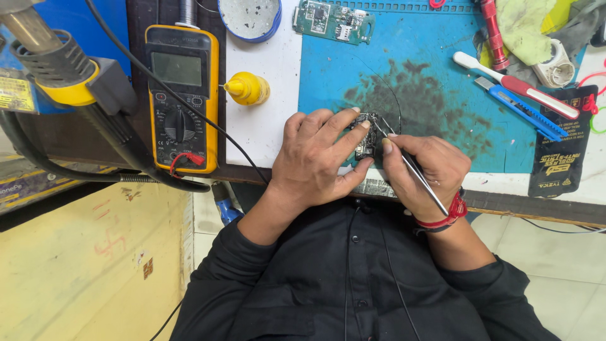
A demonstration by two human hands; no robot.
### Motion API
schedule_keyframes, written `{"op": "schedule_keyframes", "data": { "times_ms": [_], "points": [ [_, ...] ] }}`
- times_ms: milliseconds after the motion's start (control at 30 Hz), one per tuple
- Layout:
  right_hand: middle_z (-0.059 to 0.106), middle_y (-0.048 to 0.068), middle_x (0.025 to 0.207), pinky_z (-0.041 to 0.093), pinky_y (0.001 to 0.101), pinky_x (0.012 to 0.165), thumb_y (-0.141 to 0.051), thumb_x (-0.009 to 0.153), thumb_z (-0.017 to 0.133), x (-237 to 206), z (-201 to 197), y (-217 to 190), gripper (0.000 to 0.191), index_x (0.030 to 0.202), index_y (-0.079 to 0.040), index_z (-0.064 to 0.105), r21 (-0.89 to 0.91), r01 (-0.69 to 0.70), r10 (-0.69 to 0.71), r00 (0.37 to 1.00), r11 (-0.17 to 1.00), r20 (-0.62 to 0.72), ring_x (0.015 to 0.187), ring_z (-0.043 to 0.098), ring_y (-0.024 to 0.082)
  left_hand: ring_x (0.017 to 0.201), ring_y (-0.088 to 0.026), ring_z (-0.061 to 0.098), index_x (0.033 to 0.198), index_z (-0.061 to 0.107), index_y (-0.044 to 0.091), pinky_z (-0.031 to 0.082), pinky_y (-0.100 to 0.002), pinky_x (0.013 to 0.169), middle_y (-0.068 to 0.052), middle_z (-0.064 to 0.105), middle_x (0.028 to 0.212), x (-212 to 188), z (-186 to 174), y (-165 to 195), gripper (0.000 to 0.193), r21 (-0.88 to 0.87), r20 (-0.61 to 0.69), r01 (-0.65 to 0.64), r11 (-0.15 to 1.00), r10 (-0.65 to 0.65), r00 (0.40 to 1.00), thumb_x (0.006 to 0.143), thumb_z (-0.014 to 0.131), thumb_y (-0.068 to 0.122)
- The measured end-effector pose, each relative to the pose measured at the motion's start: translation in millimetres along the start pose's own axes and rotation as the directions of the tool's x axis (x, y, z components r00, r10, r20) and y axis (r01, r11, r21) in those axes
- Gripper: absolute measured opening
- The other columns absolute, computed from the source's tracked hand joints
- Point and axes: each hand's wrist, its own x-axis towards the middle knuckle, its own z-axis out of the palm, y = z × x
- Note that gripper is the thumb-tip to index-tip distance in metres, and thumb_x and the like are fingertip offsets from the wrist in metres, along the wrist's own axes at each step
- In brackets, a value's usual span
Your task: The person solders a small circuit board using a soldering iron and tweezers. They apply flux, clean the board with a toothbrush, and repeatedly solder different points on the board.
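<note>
A small dark circuit board (367, 136) lies on the blue work mat (435, 69) near the table's front edge. My left hand (315, 158) pins the board down, fingers spread over its left side and top. My right hand (424, 170) grips metal tweezers (410, 165) like a pen, their tips touching the board's upper right part. A red thread band circles my right wrist. Much of the board is hidden under my fingers.
A yellow multimeter (183, 95) with leads lies at left beside a hot-air tool nozzle (57, 63). A yellow bottle (247, 88), a round tin (250, 17) and a green circuit board (333, 21) sit behind. A toothbrush (514, 82), blue cutter (521, 108) and black pouch (562, 145) lie right.
</note>
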Motion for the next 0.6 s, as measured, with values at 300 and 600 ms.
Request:
{"op": "schedule_keyframes", "data": {
  "times_ms": [300, 600],
  "points": [
    [0.07, 0.011, 0.083, 0.049, 0.0297, 0.064, -0.005, 0.096, 0.08, -3.4, -0.2, 4.0, 0.006, 0.098, -0.002, 0.075, -0.01, -0.019, 0.019, 1.0, 1.0, -0.006, 0.067, 0.068, 0.022, 0.116, -0.024, 0.054, 0.128, 0.07, 0.013, 0.039, -0.043, 0.102, -0.003, 0.06, 0.138, -0.1, 0.4, 0.2, 0.051, -0.001, 0.005, 0.0, 1.0, 0.0, 1.0, 0.087, 0.081, 0.041],
    [0.066, 0.008, 0.074, 0.047, 0.0293, 0.06, -0.003, 0.09, 0.085, -7.8, -2.2, 0.4, 0.022, 0.095, -0.002, 0.064, 0.132, -0.138, 0.141, 0.99, 0.982, -0.015, 0.06, 0.063, 0.02, 0.119, -0.022, 0.055, 0.138, 0.068, 0.012, 0.04, -0.041, 0.103, -0.003, 0.058, 0.142, -2.2, -7.1, -0.8, 0.048, -0.048, -0.073, -0.117, 0.992, 0.113, 0.991, 0.093, 0.077, 0.029]
  ]
}}
